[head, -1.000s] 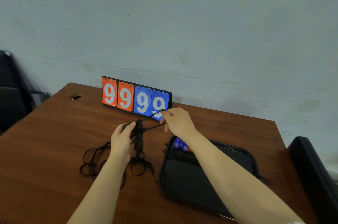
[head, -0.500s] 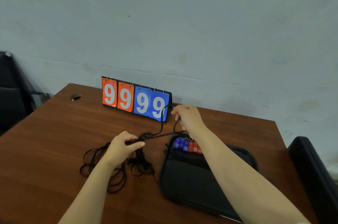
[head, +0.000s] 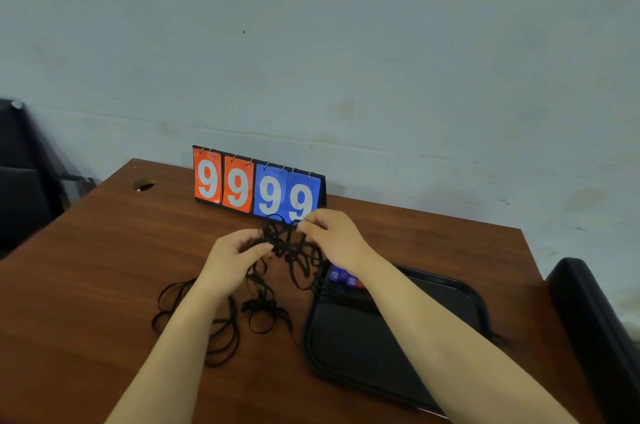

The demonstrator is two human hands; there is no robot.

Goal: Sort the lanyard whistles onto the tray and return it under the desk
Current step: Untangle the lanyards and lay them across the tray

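Note:
A tangle of black lanyard cords (head: 292, 252) hangs between my two hands above the brown desk (head: 86, 268). My left hand (head: 232, 259) pinches the tangle from the left, and my right hand (head: 334, 238) pinches it from the right, just in front of the scoreboard. More black cord loops (head: 221, 330) lie on the desk below my left forearm. A black tray (head: 349, 347) sits on the desk at the right, under my right forearm. Blue whistles (head: 341, 276) and a red one lie at its far left corner, partly hidden by my wrist.
A flip scoreboard (head: 258, 186) reading 9999, two orange and two blue cards, stands at the back of the desk by the wall. A cable hole (head: 142, 186) is in the desk's back left corner. Black chairs stand at the left (head: 24, 188) and right (head: 595, 330).
My hands have come closer together and risen. The single stretched cord between them is now a bunched tangle. My right hand moved left, back in front of the scoreboard.

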